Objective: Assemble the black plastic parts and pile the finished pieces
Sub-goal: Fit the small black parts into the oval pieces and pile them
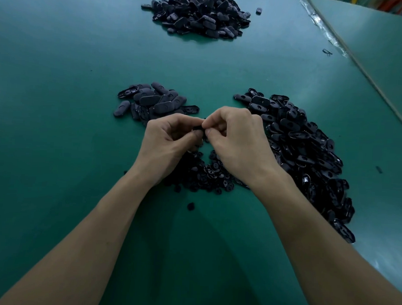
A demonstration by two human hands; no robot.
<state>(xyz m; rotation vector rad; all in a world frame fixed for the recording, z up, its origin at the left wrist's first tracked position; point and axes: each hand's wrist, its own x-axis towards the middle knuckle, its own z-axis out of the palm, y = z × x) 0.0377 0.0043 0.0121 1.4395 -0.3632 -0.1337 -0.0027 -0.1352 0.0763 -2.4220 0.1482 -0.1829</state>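
Currently left hand (pixel 166 141), right hand (pixel 238 140): both grips pinching one small black part (pixel 197 128) over heap of round pieces (pixel 206 173).

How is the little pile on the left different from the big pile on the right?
The left pile holds few pieces; the right pile holds many more. The left pile is a compact clump; the right pile stretches in a long band toward the person. Left pile pieces mostly show smooth, dull faces; many right pile pieces look shiny, with holes. Both are black oval plastic on the green table.
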